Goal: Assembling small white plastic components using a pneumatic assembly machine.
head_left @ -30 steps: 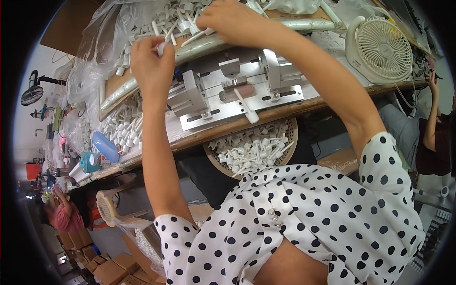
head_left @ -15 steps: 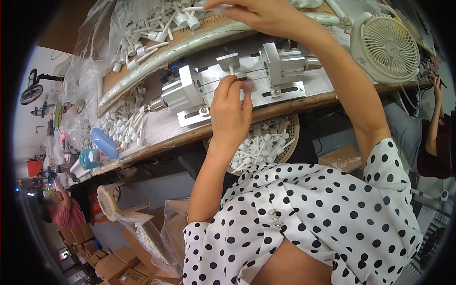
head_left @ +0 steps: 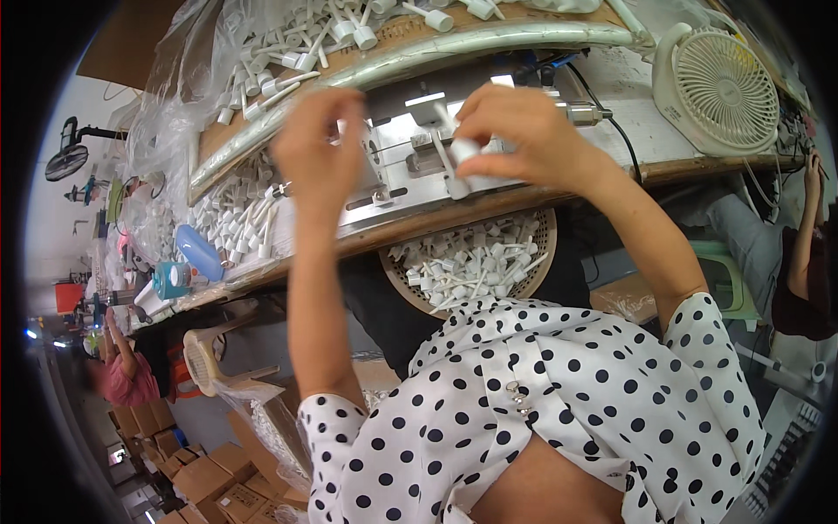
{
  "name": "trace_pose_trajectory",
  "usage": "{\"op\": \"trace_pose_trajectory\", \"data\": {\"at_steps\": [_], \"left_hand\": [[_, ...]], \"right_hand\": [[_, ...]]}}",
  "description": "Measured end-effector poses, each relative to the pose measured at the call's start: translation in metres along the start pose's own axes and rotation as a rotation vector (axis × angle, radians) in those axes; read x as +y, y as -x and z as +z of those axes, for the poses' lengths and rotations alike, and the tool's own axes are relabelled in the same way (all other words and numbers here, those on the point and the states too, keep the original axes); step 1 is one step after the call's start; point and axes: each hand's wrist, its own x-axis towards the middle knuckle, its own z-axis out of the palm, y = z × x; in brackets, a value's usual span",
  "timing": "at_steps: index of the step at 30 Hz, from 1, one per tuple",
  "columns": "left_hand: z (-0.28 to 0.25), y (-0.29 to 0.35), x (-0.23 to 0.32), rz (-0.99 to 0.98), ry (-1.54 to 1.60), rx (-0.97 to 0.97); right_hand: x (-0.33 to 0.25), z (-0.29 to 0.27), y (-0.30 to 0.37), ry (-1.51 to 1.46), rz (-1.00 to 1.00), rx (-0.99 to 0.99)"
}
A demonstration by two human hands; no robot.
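Observation:
My right hand (head_left: 528, 135) pinches a white cap with a thin stem (head_left: 465, 148) over the middle of a metal clamping fixture (head_left: 397, 140). Just below it, a second white stemmed cap (head_left: 456, 185) is at the fixture's front edge; whether it rests there or is falling I cannot tell. My left hand (head_left: 321, 148) hovers over the fixture's left block, mostly hiding it. Motion smears its fingers, so their grip is unclear. A small metal block (head_left: 425, 108) stands between the two sides of the fixture.
Below the bench edge, a round basket (head_left: 548, 240) holds many white stemmed caps. More caps (head_left: 353, 33) lie behind the plastic-wrapped rail (head_left: 489, 39) and left of the fixture. A white fan (head_left: 720, 87) stands at right, a blue object (head_left: 199, 253) at left.
My right hand has come down from the pile behind the rail to the fixture, bringing a white stemmed cap. My left hand has moved left from the fixture's middle.

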Motion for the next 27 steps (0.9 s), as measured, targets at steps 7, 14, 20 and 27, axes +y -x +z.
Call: {"op": "trace_pose_trajectory", "data": {"at_steps": [7, 14, 20, 27], "left_hand": [[-0.035, -0.073, -0.127, 0.135, -0.433, -0.360], [-0.055, -0.073, -0.104, 0.082, -0.288, -0.296], [-0.036, -0.006, -0.018, 0.036, 0.007, -0.052], [0.046, 0.067, 0.035, 0.048, 0.124, -0.128]], "right_hand": [[0.007, 0.034, 0.003, 0.314, -0.197, -0.213], [0.005, 0.032, -0.005, 0.294, -0.082, -0.365], [0.038, -0.003, -0.053, 0.340, -0.175, -0.098], [0.078, -0.023, -0.100, 0.581, 0.184, -0.402]]}}
